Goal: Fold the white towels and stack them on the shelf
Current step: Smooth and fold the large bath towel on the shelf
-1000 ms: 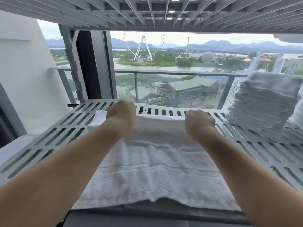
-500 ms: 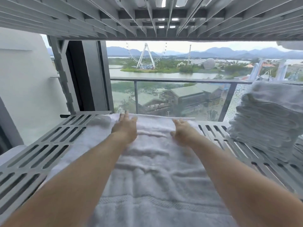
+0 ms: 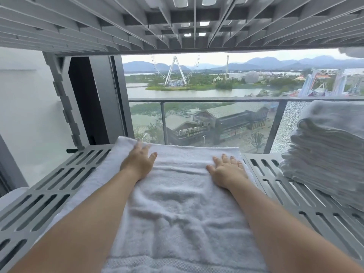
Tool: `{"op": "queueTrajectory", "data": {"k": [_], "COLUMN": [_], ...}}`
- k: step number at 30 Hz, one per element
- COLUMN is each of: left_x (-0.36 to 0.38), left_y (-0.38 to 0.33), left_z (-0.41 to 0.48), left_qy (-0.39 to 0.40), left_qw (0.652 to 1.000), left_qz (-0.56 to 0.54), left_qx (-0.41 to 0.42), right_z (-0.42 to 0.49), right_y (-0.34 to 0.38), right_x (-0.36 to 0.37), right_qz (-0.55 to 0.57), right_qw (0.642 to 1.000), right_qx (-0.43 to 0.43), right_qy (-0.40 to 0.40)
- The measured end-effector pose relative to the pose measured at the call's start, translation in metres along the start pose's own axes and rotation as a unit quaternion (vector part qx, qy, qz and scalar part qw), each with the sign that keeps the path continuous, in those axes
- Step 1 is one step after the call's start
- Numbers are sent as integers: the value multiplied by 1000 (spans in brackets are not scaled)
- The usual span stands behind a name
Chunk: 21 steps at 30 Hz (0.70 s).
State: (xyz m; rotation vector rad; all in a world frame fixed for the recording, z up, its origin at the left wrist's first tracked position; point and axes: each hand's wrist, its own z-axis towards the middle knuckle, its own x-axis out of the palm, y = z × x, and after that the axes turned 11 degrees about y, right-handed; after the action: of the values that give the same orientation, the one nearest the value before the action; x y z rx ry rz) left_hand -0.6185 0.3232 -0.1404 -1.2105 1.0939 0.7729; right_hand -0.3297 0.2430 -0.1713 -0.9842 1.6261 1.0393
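Head view: looks forward and down along two bare forearms onto a grey slotted shelf [image 3: 59, 186], with the ribbed underside of another shelf overhead.
Towel: a white towel [image 3: 183, 209] lies flat along the middle of the shelf, its far edge near the back rim, its surface lightly wrinkled, a woven band across the near end.
Left hand: the left hand [image 3: 137, 162] lies palm down on the towel near its far left corner, fingers spread, gripping nothing.
Right hand: the right hand [image 3: 226, 170] lies palm down near the towel's far right edge, fingers fanned apart, pinching nothing.
Stack: a pile of folded white towels [image 3: 327, 154] sits on the shelf's right side, apart from the flat towel.
Background: a glass railing [image 3: 197, 100], water, a big wheel and hills.
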Motion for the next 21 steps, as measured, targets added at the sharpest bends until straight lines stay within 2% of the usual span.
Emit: {"op": "queueTrajectory", "data": {"k": [3,5,8,10,13,14,16,18,21], "left_x": [2,-2,-12,-14,-12,-10,-6,0,7], "left_y": [-10,-14,-13,-11,-9,-9,-13,-20,-30], "left_z": [-12,-22,-38,-50,-65,-69,-77,-86,-101], "left_qy": [18,18,64,86,100,101,97,94,99], "left_qw": [998,997,997,996,994,993,993,993,990], "left_qz": [68,71,45,35,50,55,58,65,101], "left_qx": [-9,-11,3,9,13,17,32,37,26], "right_z": [6,13,28,31,23,16,2,-14,-38], "right_y": [1,1,-3,-7,-2,5,24,47,67], "right_x": [-4,-7,-10,-13,-18,-19,-18,-15,-2], "right_qz": [-1,2,15,27,-20,-36,-38,-27,35], "right_qw": [1000,1000,1000,997,977,971,974,982,978], "right_qx": [-2,-1,-19,-63,-133,-144,-156,-164,-205], "right_qy": [1,4,-1,-40,-165,-185,-160,-92,-20]}}
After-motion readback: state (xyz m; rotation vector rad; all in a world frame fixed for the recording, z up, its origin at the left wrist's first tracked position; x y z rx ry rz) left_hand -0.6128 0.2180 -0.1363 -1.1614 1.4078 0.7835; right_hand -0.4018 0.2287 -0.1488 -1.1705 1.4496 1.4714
